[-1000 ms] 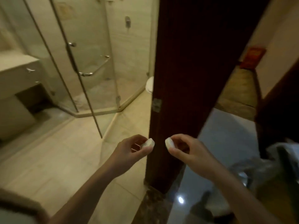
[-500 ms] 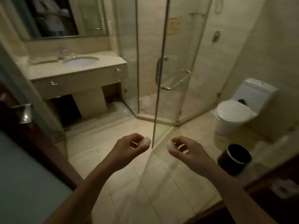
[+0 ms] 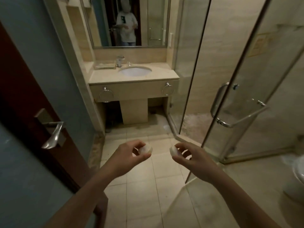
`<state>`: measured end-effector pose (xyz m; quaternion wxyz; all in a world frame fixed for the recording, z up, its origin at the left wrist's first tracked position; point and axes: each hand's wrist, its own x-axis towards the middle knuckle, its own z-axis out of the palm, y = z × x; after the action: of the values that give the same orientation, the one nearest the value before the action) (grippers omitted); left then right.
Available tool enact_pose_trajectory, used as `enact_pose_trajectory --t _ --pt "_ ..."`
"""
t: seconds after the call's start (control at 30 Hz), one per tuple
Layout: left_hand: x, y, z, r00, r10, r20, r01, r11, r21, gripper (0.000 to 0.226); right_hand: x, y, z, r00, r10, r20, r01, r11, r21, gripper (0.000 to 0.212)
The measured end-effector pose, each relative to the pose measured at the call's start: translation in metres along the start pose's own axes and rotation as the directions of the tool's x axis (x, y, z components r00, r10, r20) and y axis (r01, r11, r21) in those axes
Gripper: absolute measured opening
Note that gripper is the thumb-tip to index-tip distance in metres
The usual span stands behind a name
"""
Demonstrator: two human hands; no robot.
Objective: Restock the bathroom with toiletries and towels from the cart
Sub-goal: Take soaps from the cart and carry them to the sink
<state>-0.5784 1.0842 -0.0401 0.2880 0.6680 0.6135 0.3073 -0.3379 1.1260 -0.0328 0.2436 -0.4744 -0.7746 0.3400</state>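
Each hand has its own little round soap here. The left hand [image 3: 130, 155] pinches the left soap [image 3: 146, 149] between thumb and fingertips, and the right hand [image 3: 192, 156] does the same with the right soap [image 3: 174, 152], fingers curled onto the rims. Both soaps are up in the air over the floor [image 3: 144, 186], near each other but not touching, and well short of the table [image 3: 164, 74] ahead. They look like small wrapped pucks, so I'd guess super light, stiff, and kinda slick if that's a plastic wrapper, though I can't tell for sure in this light. The edge pinch seems right to me; squeeze the flat faces too hard and I figure one could squirt out. Not really fragile either, a drop would probably just dent one. My guess for a landing spot is the tray [image 3: 104, 66] at the table's back left corner, left of the faucet [image 3: 120, 60] and behind the sink [image 3: 135, 71]. The only thing to watch is the glass shower door [image 3: 246, 79] close on the right.
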Motion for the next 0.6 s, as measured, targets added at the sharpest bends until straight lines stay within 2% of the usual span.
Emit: enact_pose_trajectory --t 0.13,0.3,0.6 --pt "0.072 0.0 -0.006 0.999 -0.033 -0.021 0.033 0.999 0.029 0.028 0.066 0.023 -0.031 0.999 -0.042 0.016 0.043 0.999 -0.029 0.025" --pt "0.15 -0.01 -0.011 0.996 -0.061 -0.062 0.06 0.998 -0.017 0.02 0.156 0.043 -0.058 0.995 -0.068 0.077 0.068 0.998 -0.002 0.032" --pt "0.28 -0.065 -0.048 0.988 -0.098 -0.117 0.093 0.994 -0.049 0.021 0.325 0.052 -0.049 0.991 -0.074 0.108 0.076 0.997 -0.013 0.034"
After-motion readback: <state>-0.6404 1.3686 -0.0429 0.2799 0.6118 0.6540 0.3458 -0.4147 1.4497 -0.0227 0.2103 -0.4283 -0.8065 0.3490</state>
